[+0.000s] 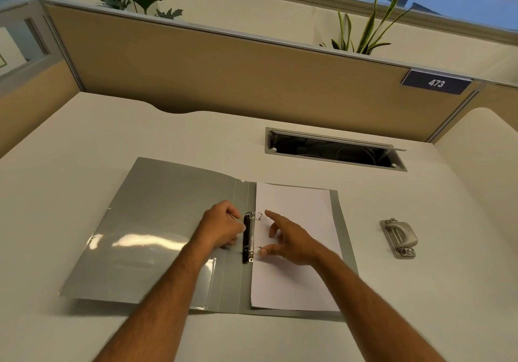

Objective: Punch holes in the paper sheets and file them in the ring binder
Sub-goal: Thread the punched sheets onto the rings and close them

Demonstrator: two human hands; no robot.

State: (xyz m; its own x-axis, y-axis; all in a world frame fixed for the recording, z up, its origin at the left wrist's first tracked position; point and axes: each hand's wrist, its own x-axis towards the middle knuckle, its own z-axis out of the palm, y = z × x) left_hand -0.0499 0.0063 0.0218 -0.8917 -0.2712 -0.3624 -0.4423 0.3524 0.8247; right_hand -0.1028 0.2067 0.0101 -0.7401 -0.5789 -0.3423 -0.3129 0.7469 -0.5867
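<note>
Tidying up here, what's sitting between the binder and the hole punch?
Nothing: the head view shows only bare desk between the binder and the hole punch.

Grey ring binder [157, 227] lies open flat; white paper sheets [297, 249] on its right half; grey hole punch [399, 237] well right of binder.

bare desk [196, 137] behind binder [157, 221] (hole punch [399, 237] right).
</note>
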